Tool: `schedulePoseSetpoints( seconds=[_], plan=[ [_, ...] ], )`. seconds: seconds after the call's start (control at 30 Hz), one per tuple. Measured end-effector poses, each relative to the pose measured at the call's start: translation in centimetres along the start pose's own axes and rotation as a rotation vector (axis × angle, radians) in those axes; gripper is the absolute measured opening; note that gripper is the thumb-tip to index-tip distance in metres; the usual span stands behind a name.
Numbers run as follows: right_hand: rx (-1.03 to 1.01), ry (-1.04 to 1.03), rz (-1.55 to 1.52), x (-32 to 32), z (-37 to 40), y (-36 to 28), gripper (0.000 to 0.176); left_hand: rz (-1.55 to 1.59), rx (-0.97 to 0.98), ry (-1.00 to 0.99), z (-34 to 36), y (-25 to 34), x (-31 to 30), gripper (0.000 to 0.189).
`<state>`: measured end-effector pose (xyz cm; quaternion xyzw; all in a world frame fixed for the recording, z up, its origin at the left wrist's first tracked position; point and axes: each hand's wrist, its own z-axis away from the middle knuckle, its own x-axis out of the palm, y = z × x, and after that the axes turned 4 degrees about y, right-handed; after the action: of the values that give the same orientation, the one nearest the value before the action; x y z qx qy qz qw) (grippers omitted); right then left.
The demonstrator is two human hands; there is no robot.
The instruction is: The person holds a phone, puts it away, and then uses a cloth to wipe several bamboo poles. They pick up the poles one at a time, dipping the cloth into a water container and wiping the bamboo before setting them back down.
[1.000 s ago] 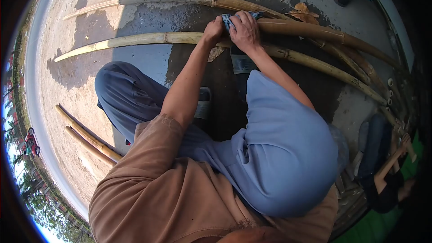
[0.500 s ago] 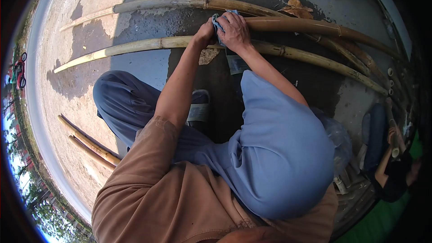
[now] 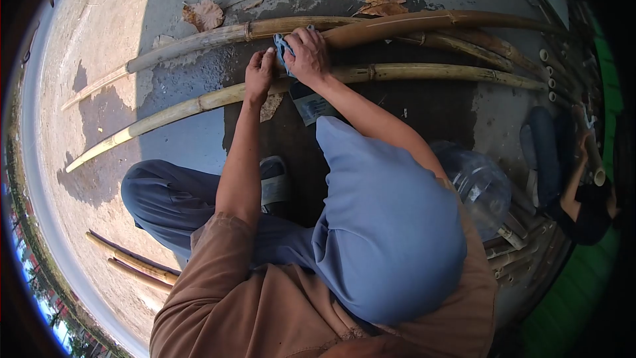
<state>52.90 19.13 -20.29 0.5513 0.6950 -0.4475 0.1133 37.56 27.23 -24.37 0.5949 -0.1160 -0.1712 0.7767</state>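
Observation:
My right hand (image 3: 308,56) is wrapped over a blue cloth (image 3: 282,52) at the near end of a thick brown bamboo pole (image 3: 397,26). Just left of the cloth is my left hand (image 3: 260,75), its fingers curled in and thumb pressed on top; whatever it may hold is hidden. Below both hands a paler bamboo pole (image 3: 199,105) runs across, passing behind my wrists. Another long bamboo pole (image 3: 189,44) lies beyond them, partly under the brown one.
Dry leaves (image 3: 204,15) lie on the wet concrete. To the right are a clear plastic jug (image 3: 482,189), cut bamboo pieces (image 3: 517,258) and another person (image 3: 576,209) holding a bamboo length. Two short poles (image 3: 132,262) rest at lower left.
The view has shifted, so the poles appear further left and lower. My left hand has drawn slightly away from the cloth, while my right hand stays on it.

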Motion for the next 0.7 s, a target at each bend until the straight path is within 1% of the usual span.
schedulePoseSetpoints(
  seconds=[0.03, 0.07, 0.13, 0.17, 0.2, 0.23, 0.27, 0.3, 0.33, 0.4, 0.47, 0.5, 0.53, 0.57, 0.6, 0.63, 0.67, 0.7],
  plan=[
    [-0.084, 0.018, -0.062, 0.0, 0.6, -1.1, 0.031, -0.046, -0.08, 0.029, 0.0, 0.8, 0.1, 0.037],
    [-0.118, -0.053, -0.088, 0.1, 1.1, -2.1, 0.034, -0.017, -0.128, 0.027, -0.2, 1.4, 0.4, 0.037],
    [-0.172, -0.085, -0.087, -0.8, 1.0, -1.5, 0.033, 0.043, -0.224, 0.026, -0.8, 2.5, 0.5, 0.039],
    [-0.145, -0.071, -0.037, -1.6, 0.6, -0.5, 0.033, -0.073, -0.32, -0.062, -1.3, 2.8, -0.4, 0.044],
    [-0.119, -0.057, 0.005, -2.4, -0.1, 1.1, 0.032, -0.137, -0.331, -0.058, -1.5, 3.5, -0.4, 0.047],
    [-0.072, -0.016, 0.07, -2.9, -0.6, 2.7, 0.026, -0.199, -0.341, -0.044, -1.7, 4.4, 0.0, 0.049],
    [-0.031, 0.032, 0.141, -2.8, -0.8, 4.3, 0.025, -0.261, -0.354, -0.03, -1.8, 4.8, 0.2, 0.051],
    [0.002, 0.047, 0.165, -3.1, -1.0, 4.3, 0.024, -0.262, -0.353, -0.023, -2.3, 4.5, 0.4, 0.055],
    [0.031, 0.067, 0.194, -3.3, -1.3, 4.3, 0.022, -0.282, -0.398, -0.06, -2.8, 4.3, 0.4, 0.054],
    [0.058, 0.033, 0.18, -2.4, -1.0, 1.9, 0.022, -0.314, -0.438, -0.065, -3.5, 3.6, 0.6, 0.054],
    [-0.055, -0.071, 0.049, -1.3, -0.2, -1.2, 0.028, -0.351, -0.261, -0.158, -4.3, 1.6, 0.0, 0.052],
    [-0.119, -0.084, 0.004, -0.4, 0.4, -2.2, 0.029, -0.367, -0.176, -0.202, -4.1, 1.6, 0.0, 0.051],
    [-0.184, -0.098, -0.044, 0.3, 0.7, -2.6, 0.03, -0.33, -0.288, -0.217, -4.4, 1.8, -0.1, 0.048],
    [-0.177, -0.144, -0.062, -0.1, 0.6, -1.9, 0.033, -0.297, -0.404, -0.233, -4.2, 3.4, -0.3, 0.046],
    [-0.2, -0.166, 0.023, -1.6, -0.2, -1.1, 0.034, -0.271, -0.521, -0.249, -4.1, 4.3, -0.6, 0.043],
    [-0.113, -0.107, 0.089, -2.1, -0.1, 0.9, 0.035, -0.281, -0.561, -0.216, -4.7, 3.7, -0.5, 0.041],
    [-0.035, -0.051, 0.153, -2.4, -0.2, 2.9, 0.035, -0.262, -0.585, -0.331, -4.8, 4.7, -0.9, 0.041],
    [0.015, 0.007, 0.221, -3.2, -0.2, 4.6, 0.035, -0.263, -0.618, -0.296, -5.0, 4.8, -0.8, 0.041]
  ],
)
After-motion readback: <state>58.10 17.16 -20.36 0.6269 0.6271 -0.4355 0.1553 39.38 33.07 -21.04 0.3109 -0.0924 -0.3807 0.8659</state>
